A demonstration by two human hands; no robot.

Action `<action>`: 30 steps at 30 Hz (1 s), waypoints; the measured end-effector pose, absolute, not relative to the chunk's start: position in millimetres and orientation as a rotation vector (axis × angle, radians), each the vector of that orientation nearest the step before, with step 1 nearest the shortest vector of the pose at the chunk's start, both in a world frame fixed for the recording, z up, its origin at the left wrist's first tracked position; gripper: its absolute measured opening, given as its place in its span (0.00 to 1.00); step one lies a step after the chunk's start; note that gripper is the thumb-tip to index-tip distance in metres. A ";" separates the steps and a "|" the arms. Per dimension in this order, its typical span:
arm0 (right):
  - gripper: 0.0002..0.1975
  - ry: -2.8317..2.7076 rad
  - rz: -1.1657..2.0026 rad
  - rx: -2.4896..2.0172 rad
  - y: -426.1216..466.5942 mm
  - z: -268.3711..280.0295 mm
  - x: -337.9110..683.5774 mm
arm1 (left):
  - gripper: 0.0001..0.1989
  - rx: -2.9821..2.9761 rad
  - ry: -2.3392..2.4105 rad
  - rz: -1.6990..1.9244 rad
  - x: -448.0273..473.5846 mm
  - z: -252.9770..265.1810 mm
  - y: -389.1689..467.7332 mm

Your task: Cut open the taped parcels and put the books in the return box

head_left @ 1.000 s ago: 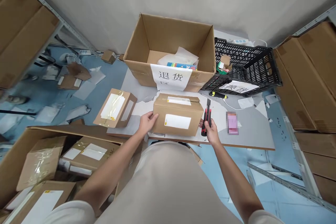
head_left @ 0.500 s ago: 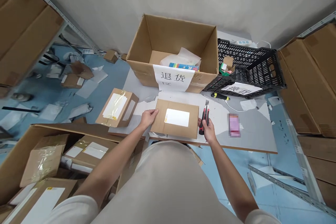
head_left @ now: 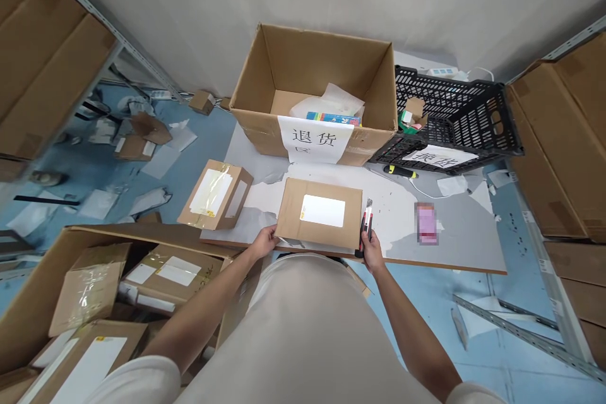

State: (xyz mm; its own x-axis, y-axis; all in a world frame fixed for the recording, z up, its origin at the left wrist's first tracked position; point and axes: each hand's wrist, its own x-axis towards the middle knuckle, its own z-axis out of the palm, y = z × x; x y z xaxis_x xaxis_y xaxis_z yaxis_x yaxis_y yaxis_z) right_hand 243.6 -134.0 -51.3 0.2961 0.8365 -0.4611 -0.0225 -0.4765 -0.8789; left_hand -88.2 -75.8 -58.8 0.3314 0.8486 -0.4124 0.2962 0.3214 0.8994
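A flat cardboard box (head_left: pixel 290 208) with a white label lies in front of me at the table's near edge. At its lower left corner is my left hand (head_left: pixel 264 242), fingers closed against the corner and partly hidden underneath. My right hand (head_left: pixel 373 252) grips a red-and-black utility knife (head_left: pixel 366 222) beside the box's right edge. The knife points away from me, and its metal tip shows at the top. To the left stands another taped cardboard box (head_left: pixel 240 201) with white labels.
Behind is a large open carton (head_left: pixel 255 127) with a paper sign, and a black plastic crate (head_left: pixel 497 146) stands right of it. A yellow-and-black tool (head_left: pixel 400 172) and a blurred pink item (head_left: pixel 427 225) lie on the table (head_left: pixel 464 246). At lower left, a big carton (head_left: pixel 156 235) holds several parcels.
My left hand has slid down from the box's left edge to its lower left corner. My right hand has shifted slightly down with the knife. The box stays in nearly the same place.
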 end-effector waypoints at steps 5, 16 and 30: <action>0.23 -0.737 1.309 -1.662 -126.7 -32.8 250.3 | 0.19 1.254 1.245 0.505 -86.5 -39.0 -70.3; 0.21 -0.982 1.118 -1.754 -88.0 10.7 264.1 | 0.22 1.498 1.658 0.555 -63.4 17.2 -38.6; 0.15 -2.541 0.760 -1.672 -32.7 86.0 209.2 | 0.16 2.435 1.229 0.746 -35.7 -12.8 -67.7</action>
